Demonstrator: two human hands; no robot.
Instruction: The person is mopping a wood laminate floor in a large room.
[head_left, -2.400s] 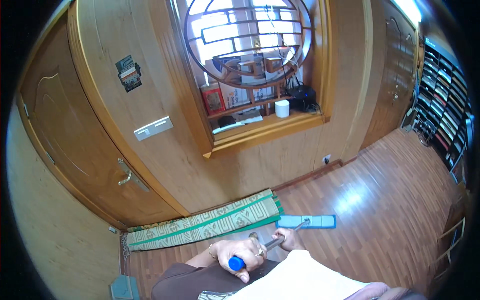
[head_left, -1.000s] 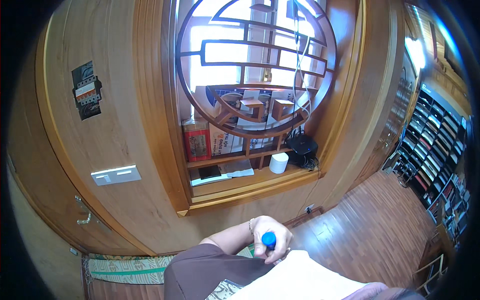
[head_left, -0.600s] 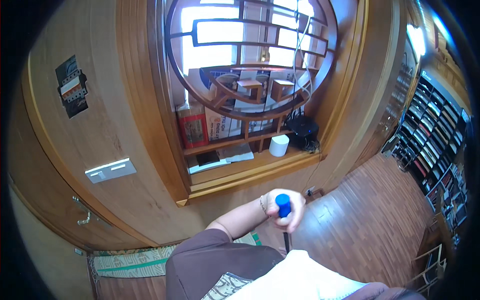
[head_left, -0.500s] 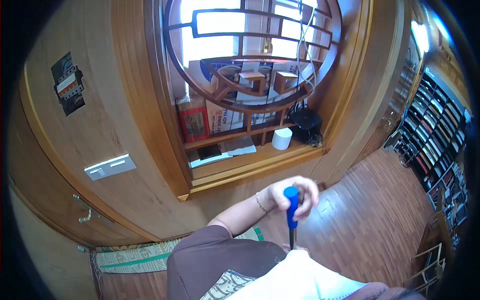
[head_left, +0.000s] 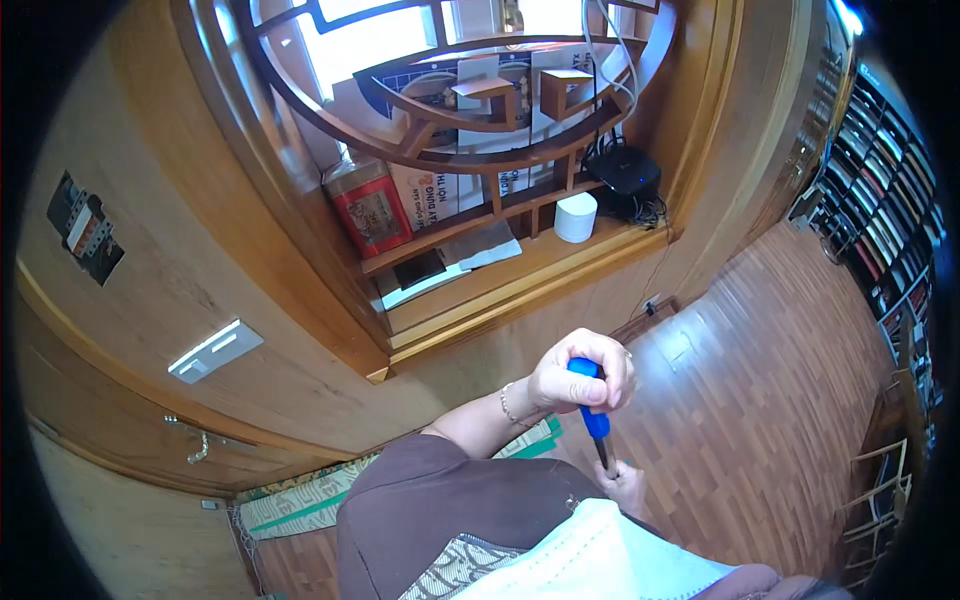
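Note:
My left hand (head_left: 585, 372), with a bracelet at its wrist, is closed around the blue handle of what looks like a screwdriver (head_left: 597, 424). The tool slants, its dark shaft running down toward me. Lower and nearer, my right hand (head_left: 627, 486) is closed on the shaft's lower end; the tip is hidden in its fingers. Pale fabric (head_left: 590, 550) in front of me covers part of the view below the hands.
A wooden window recess (head_left: 520, 325) stands ahead, holding a red tin (head_left: 375, 215), a white cylinder (head_left: 575, 217) and a black router-like box (head_left: 622, 170). Left are a switch plate (head_left: 215, 351) and door handle (head_left: 190, 440). Shelving (head_left: 890, 190) and a chair (head_left: 880, 505) stand right.
My left hand has tightened from a loose hold to a wrapped grip on the handle. The tool now leans more, and my right hand has come into view. The whole view has shifted.

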